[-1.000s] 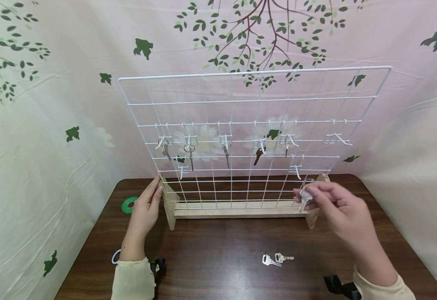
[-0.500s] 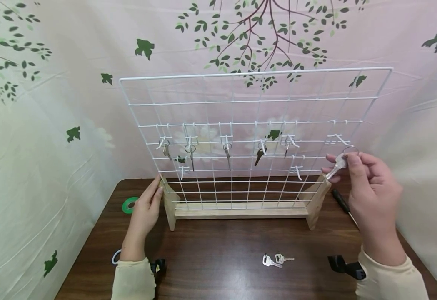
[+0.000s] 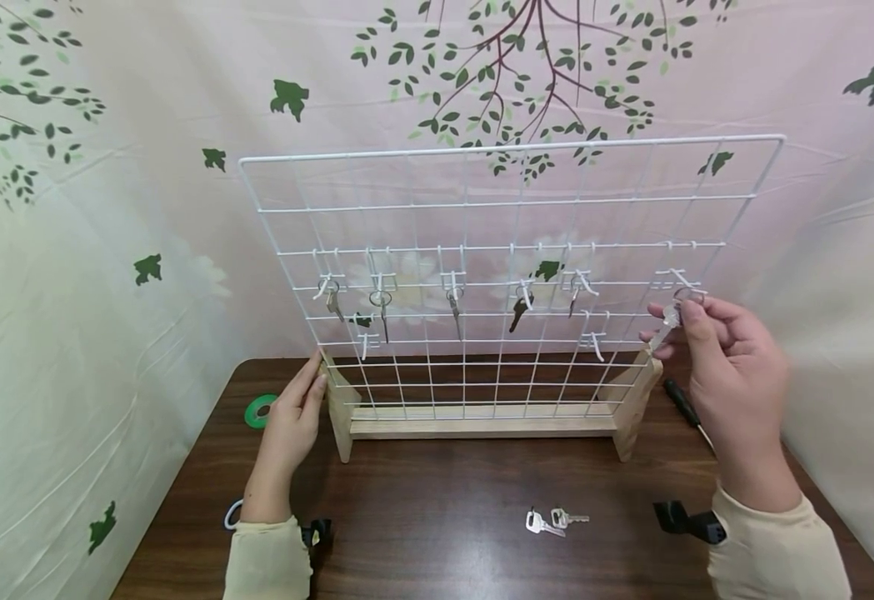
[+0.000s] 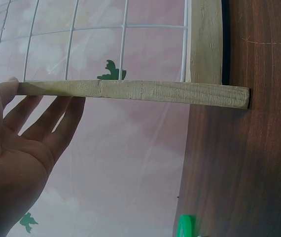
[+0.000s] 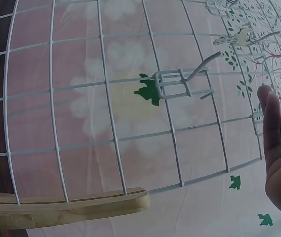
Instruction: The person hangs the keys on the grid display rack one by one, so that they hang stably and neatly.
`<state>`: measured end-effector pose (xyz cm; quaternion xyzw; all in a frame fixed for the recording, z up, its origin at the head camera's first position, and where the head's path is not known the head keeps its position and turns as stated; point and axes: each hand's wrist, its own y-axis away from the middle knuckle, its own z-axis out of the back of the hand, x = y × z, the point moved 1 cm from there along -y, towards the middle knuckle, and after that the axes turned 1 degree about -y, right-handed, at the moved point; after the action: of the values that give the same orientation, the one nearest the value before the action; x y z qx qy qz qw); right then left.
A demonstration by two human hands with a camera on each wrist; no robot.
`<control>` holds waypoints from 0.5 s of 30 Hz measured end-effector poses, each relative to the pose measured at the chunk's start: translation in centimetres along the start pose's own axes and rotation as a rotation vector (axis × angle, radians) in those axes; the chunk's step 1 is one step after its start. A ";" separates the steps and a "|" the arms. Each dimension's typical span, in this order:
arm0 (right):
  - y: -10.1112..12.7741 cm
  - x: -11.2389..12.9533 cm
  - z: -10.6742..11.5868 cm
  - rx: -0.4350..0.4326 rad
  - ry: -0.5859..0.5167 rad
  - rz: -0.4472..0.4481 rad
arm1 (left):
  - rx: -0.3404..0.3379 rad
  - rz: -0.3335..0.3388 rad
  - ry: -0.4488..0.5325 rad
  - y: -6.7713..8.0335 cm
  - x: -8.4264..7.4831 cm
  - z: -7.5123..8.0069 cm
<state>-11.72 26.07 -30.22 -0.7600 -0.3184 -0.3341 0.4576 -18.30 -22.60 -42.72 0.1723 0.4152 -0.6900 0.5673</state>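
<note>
Head view shows our right hand [image 3: 736,375] pinching a key [image 3: 667,321] by its ring just below the empty hook [image 3: 682,277] at three o'clock on the wire grid [image 3: 496,275]; our left hand [image 3: 292,417], fingers straight, braces the wooden stand [image 3: 481,421]. We should lift the ring over the hook tip, keeping that brace firm.

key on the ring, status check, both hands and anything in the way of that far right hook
Right hand pinches the ringed key, ring just below the empty far-right hook. Left hand flat against the rack's wooden foot. Nothing blocks the hook.
</note>
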 end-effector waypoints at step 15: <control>-0.2 -1.4 0.7 0.056 0.178 0.096 | 0.000 -0.004 -0.003 0.0 0.1 0.1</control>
<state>-12.51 26.52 -31.55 -0.7288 -0.2489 -0.3690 0.5204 -18.33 -22.77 -42.75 0.1706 0.4148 -0.6914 0.5663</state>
